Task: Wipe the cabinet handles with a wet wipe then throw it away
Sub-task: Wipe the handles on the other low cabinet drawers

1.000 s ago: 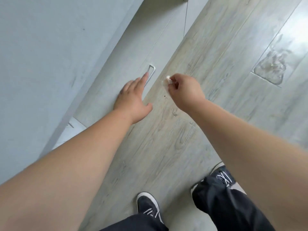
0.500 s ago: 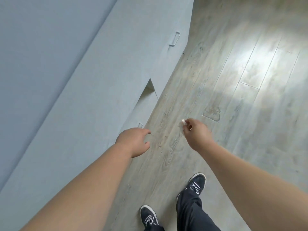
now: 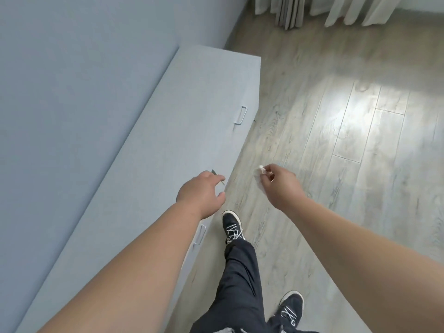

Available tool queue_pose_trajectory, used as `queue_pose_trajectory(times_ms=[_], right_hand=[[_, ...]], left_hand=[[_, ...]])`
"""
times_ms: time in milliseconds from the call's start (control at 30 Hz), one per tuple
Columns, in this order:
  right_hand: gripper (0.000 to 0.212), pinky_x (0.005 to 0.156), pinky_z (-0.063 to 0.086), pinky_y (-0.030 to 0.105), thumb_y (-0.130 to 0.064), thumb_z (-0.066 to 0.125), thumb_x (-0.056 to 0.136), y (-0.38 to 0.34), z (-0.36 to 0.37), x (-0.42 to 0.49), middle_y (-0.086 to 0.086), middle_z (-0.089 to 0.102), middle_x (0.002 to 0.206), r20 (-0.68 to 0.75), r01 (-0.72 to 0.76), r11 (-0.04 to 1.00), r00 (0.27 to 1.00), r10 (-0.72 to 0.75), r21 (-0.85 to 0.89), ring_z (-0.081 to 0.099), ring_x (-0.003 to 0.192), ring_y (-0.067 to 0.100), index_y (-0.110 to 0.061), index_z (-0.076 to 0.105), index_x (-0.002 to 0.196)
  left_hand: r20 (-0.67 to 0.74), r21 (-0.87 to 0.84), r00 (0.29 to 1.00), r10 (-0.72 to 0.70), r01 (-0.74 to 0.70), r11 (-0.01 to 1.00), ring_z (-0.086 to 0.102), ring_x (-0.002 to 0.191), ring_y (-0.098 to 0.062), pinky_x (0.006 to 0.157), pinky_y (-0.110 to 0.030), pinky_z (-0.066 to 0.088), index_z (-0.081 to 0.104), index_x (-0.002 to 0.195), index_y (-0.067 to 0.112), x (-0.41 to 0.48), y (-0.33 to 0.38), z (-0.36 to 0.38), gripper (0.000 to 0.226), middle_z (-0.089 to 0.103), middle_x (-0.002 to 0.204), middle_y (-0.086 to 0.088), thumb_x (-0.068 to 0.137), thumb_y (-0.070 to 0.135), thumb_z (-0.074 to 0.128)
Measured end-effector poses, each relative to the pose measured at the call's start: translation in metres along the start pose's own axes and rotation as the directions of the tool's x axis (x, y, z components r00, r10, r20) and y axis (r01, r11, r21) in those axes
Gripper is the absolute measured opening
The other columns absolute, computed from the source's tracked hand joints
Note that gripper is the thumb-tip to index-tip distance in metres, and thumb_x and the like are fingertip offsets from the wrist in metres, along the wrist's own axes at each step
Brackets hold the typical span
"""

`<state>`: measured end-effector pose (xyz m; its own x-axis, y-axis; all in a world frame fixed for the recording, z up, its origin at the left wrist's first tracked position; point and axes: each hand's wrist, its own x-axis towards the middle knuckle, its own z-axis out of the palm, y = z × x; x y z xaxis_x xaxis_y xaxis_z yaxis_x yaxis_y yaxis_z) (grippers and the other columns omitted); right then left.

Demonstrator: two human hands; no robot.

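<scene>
right hand (image 3: 281, 186) pinches the crumpled wet wipe (image 3: 259, 173) over the floor (image 3: 336, 140) — left hand (image 3: 201, 193) hangs loosely curled, holding nothing, beside the cabinet (image 3: 168, 131) near its far handle (image 3: 241, 115).

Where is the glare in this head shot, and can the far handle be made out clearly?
Head view: glare sits on the floor planks right of the cabinet; the far handle lies outside it and sharp; the wipe pinched in the right hand looks small and soft-edged.
</scene>
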<state>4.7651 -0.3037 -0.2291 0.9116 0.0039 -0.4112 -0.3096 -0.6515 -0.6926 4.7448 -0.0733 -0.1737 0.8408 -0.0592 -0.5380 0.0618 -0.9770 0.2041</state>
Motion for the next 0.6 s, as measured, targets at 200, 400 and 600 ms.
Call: queue_pose_trajectory(times_ms=[200, 400, 600], right_hand=[[0.022, 0.068, 0.05, 0.031, -0.041, 0.052, 0.103, -0.027, -0.016, 0.091, -0.012, 0.066, 0.087, -0.016, -0.094, 0.995, 0.995, 0.094, 0.011, 0.064, 0.084, 0.019, -0.027, 0.068, 0.109], [0.022, 0.075, 0.058, 0.04, -0.035, 0.048, 0.103, -0.042, -0.008, 0.204, -0.006, 0.068, 0.093, -0.038, -0.126, 0.99, 0.991, 0.129, 0.071, 0.065, 0.086, 0.021, -0.026, 0.065, 0.113], [0.02, 0.072, 0.055, 0.036, -0.035, 0.046, 0.105, -0.014, 0.02, 0.301, -0.012, 0.065, 0.088, -0.021, -0.116, 0.984, 0.993, 0.12, 0.139, 0.064, 0.084, 0.015, -0.029, 0.064, 0.11]], left_hand=[[0.044, 0.072, 0.997, 0.059, -0.062, 0.995, 0.048, 0.137, -0.018, 0.105, -0.037, 0.047, 0.044, 0.153, 0.041, 0.105, -0.01, -0.048, 0.055, 0.042, 0.157, 0.011, 0.1, 0.047, 0.051], [0.048, 0.174, 0.995, 0.083, -0.09, 0.981, 0.039, 0.145, -0.022, 0.111, -0.039, 0.041, 0.037, 0.157, 0.038, 0.23, -0.02, -0.079, 0.058, 0.033, 0.164, 0.005, 0.102, 0.048, 0.048], [-0.02, 0.203, 0.991, 0.134, -0.127, 0.971, 0.028, 0.152, -0.023, 0.118, -0.042, 0.033, 0.027, 0.162, 0.038, 0.339, -0.016, -0.062, 0.064, 0.022, 0.17, 0.006, 0.102, 0.05, 0.046]])
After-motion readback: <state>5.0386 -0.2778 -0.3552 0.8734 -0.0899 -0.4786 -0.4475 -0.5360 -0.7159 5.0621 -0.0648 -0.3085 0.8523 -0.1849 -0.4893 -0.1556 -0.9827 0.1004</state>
